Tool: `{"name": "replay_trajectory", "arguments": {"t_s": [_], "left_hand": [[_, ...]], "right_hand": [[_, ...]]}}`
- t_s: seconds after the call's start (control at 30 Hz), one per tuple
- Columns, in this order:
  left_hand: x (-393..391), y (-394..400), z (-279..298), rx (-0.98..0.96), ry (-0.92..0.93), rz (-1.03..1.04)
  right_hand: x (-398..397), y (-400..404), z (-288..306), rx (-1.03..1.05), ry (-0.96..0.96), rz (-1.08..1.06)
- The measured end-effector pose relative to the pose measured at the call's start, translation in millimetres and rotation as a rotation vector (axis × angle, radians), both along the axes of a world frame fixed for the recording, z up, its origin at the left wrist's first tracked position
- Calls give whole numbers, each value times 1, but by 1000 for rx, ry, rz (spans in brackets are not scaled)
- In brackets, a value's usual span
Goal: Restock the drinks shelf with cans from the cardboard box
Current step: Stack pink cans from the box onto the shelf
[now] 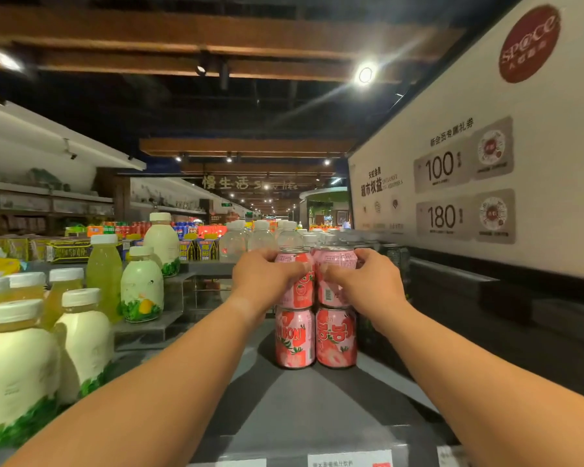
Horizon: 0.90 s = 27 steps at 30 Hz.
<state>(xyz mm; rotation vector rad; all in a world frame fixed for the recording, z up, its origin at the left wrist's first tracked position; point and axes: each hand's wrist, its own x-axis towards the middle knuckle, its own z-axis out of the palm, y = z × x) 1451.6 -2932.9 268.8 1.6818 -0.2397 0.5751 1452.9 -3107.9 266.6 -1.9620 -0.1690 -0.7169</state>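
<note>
Cans of pink strawberry drink stand two high on the dark drinks shelf (317, 399), and both hands are setting the upper pair in place. To the left, pale juice bottles (81, 342) line the stepped display, well apart from the work. The left hand (263, 281) curls its fingers over the rim and side of the upper left can (300, 291), which sits on the lower left can (294, 337). Beside it, the right hand (368, 284) grips the upper right can (338, 261) the same way, above the lower right can (336, 337). The two upper cans touch each other. The cardboard box is not in view.

To finish this step well, I judge each top can should sit square on the lid below, base ring seated inside the rim, before either hand lets go. Turning the labels forward to match the lower row would tidy the face. Releasing one hand at a time seems safer, since a tilted can could topple toward the dark cans (397, 256) at the right.
</note>
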Motion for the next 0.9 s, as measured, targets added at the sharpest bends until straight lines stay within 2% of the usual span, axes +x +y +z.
{"name": "replay_trajectory", "arguments": {"t_s": [0.17, 0.9], "left_hand": [[0, 5, -6, -57, -17, -14], [-3, 6, -20, 75, -154, 78]], "right_hand": [[0, 1, -1, -25, -18, 20], [-5, 9, -13, -70, -37, -31]]}}
